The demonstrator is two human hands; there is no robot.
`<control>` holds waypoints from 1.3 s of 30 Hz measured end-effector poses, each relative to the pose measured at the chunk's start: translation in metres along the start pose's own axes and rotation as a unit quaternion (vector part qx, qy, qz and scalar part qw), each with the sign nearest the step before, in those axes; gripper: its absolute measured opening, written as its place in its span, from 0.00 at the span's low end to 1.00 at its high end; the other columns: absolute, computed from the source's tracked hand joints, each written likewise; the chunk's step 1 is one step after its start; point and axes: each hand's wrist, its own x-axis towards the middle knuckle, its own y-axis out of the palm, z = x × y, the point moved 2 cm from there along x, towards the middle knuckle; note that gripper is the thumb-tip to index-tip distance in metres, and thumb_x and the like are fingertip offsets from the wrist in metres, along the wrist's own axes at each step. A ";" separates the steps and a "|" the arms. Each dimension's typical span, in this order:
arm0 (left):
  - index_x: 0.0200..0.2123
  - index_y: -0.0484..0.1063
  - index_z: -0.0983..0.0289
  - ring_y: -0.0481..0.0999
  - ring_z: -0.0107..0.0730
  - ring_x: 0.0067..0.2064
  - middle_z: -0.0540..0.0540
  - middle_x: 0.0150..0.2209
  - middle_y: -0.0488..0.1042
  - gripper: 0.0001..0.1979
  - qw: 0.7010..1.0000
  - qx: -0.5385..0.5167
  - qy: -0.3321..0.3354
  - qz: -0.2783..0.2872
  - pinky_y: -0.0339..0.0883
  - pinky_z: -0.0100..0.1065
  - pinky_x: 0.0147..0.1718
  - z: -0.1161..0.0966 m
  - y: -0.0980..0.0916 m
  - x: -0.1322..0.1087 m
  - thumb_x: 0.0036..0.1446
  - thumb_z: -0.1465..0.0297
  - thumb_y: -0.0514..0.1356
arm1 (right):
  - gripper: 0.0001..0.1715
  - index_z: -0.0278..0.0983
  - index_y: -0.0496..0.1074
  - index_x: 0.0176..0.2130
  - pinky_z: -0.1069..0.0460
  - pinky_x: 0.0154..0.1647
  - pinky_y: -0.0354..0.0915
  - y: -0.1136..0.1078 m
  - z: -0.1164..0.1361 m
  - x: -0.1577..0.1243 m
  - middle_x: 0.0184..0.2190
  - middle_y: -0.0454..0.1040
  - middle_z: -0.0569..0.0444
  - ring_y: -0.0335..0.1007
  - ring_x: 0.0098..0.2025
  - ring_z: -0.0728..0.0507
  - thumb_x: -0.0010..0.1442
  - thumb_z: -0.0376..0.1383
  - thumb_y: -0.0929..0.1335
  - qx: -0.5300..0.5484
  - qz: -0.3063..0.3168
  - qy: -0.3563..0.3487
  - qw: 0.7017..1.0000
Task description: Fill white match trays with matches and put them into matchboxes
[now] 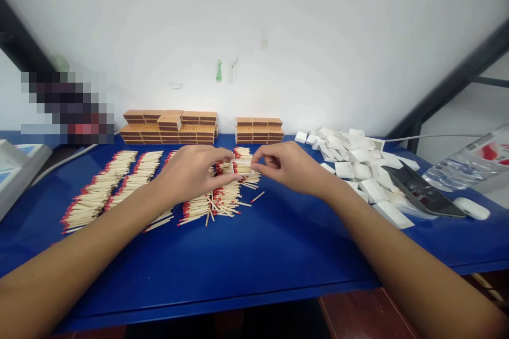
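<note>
Desk: Workbench first. What fills the frame?

Photographer: Blue table [278, 254], edge to edge. Take the loose match pile [222, 201] at its middle as the marker. Left of the pile, red-tipped matches lie combed into long rows [107, 185]. Behind the pile, against the white wall, stand brown matchbox stacks [170, 128]. Right of the pile sits a heap of empty white trays [358, 161], and farther right a dark phone [421, 190].

Desk: And the hands?

Photographer: Both hover just above the pile's far end, the left hand [194, 172] from the pile's left and the right hand [292, 167] from its right. Between them is one white tray [243, 166].

Desk: How is it held?

Photographer: Pinched at both ends. On each hand, thumb and fingertips are closed on a short end and the other fingers are curled. Neither hand is nearer, since both touch it.

Desk: Which way does it lie?

Photographer: Its long axis runs left to right, hand to hand, roughly level and clear of the pile beneath. It is small, pale, thin-walled card. Match sticks show right at it, but I cannot tell whether they lie inside or just behind.

Desk: Anything smaller?

Photographer: One stray match [257, 197], just right of the pile.
</note>
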 end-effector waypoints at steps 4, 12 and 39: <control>0.46 0.79 0.61 0.83 0.38 0.36 0.53 0.36 0.84 0.20 1.000 0.003 0.004 0.016 0.72 0.35 0.36 -0.002 0.001 0.001 0.63 0.51 0.65 | 0.06 0.38 0.75 0.36 0.51 0.29 0.48 0.005 0.000 0.000 0.21 0.62 0.62 0.53 0.24 0.51 0.66 0.36 0.69 -0.007 0.018 0.003 1.000; 0.48 0.79 0.61 0.84 0.37 0.38 0.53 0.38 0.84 0.21 1.000 -0.006 0.025 -0.010 0.72 0.34 0.38 -0.002 -0.001 0.000 0.64 0.51 0.64 | 0.07 0.38 0.75 0.39 0.51 0.29 0.48 0.008 0.002 0.000 0.22 0.63 0.62 0.53 0.24 0.50 0.68 0.38 0.67 -0.001 0.009 -0.002 1.000; 0.48 0.79 0.64 0.84 0.42 0.40 0.57 0.39 0.84 0.22 0.998 0.069 0.001 0.006 0.71 0.36 0.38 0.006 -0.003 0.000 0.65 0.51 0.63 | 0.05 0.37 0.77 0.34 0.52 0.29 0.54 0.008 0.004 -0.005 0.25 0.70 0.58 0.60 0.25 0.50 0.61 0.34 0.69 0.015 0.210 0.060 0.976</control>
